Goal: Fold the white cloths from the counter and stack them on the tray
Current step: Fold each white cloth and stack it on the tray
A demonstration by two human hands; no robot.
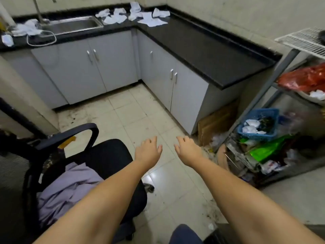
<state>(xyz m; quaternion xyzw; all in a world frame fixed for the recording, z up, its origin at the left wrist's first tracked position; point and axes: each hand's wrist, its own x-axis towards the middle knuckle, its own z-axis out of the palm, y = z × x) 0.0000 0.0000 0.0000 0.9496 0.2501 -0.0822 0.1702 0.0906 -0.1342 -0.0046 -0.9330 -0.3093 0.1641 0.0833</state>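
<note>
Chair [105,155] and littered rack [281,138] flank empty hands [149,150].

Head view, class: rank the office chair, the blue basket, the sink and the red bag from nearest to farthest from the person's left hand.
From the left hand:
1. Office chair, just beside it on the left.
2. Blue basket, on the low shelf to the right.
3. Red bag, higher on the shelf unit, far right.
4. Sink, in the counter at the far wall.

Crumpled white cloths [135,14] lie on a glossy black counter [202,44] (brushed-metal sink [73,25] alongside).
</note>
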